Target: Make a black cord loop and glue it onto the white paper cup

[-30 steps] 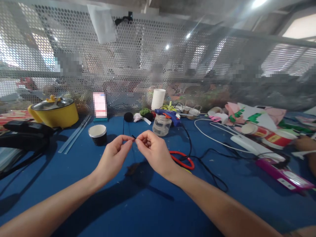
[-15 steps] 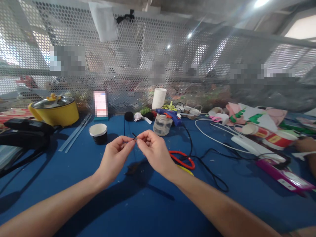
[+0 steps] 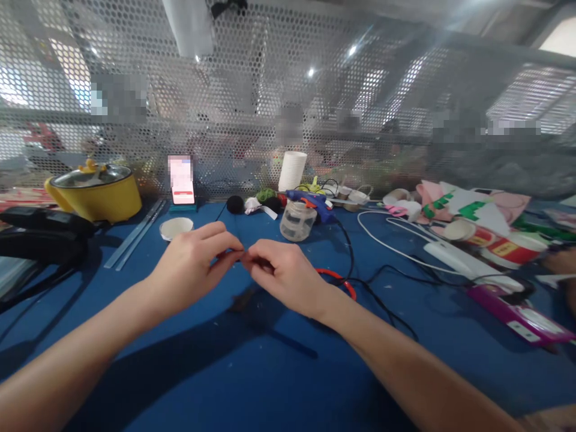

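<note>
Fingertips nearly touching, my two hands meet above the blue table [image 3: 216,372]. My left hand [image 3: 193,258] is closed in a pinch, and my right hand [image 3: 283,273] pinches right beside it. Between them is a bit of black yarn, mostly hidden by the fingers now. A ball of black yarn [image 3: 234,204] lies behind, with a thin strand coming off it towards the hands. Just beyond my left hand stands a paper cup [image 3: 177,227] with a white rim, its lower part hidden by that hand.
Behind my right hand are a clear plastic jar [image 3: 297,222] and a blue glue gun [image 3: 321,207]. A red loop [image 3: 337,277] and black cables lie to the right, near a purple power strip [image 3: 508,315]. Left stand a yellow pot [image 3: 96,195], clear sticks [image 3: 137,234] and a propped phone [image 3: 182,183].
My left hand has rolled over and risen, its back now facing up and covering part of the cup. The black piece that stuck up between the fingertips is now hidden. The view has tilted slightly.
</note>
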Demonstrator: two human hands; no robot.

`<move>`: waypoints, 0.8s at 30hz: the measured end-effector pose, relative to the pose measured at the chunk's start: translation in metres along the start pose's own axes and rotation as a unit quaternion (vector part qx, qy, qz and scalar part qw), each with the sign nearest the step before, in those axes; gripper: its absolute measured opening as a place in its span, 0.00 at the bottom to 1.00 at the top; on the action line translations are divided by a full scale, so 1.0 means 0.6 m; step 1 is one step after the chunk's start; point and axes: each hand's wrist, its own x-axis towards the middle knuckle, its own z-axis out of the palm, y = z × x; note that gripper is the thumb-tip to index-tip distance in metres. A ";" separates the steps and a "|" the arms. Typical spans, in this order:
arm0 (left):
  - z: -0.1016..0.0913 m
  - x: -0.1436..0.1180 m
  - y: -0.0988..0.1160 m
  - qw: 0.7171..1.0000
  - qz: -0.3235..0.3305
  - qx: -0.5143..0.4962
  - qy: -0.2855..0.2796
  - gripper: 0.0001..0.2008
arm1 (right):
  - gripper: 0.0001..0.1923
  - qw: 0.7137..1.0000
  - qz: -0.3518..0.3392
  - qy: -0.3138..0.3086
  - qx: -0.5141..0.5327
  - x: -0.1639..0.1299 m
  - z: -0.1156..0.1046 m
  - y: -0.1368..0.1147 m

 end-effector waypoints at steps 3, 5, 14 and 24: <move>-0.008 0.006 -0.010 0.989 -0.066 -0.124 -0.041 0.06 | 0.06 0.998 0.005 -0.026 0.062 -0.001 -0.010 -0.006; -0.006 0.007 -0.018 0.965 -0.125 -0.223 -0.059 0.06 | 0.04 0.991 0.050 -0.021 0.122 -0.001 -0.014 -0.010; 0.031 -0.004 0.008 0.925 -0.204 -0.319 -0.007 0.06 | 0.03 0.970 0.141 0.098 0.173 0.005 -0.004 0.005; 0.002 -0.003 0.005 0.998 -0.048 -0.040 -0.018 0.06 | 0.07 1.000 0.017 -0.011 -0.001 -0.001 -0.004 -0.003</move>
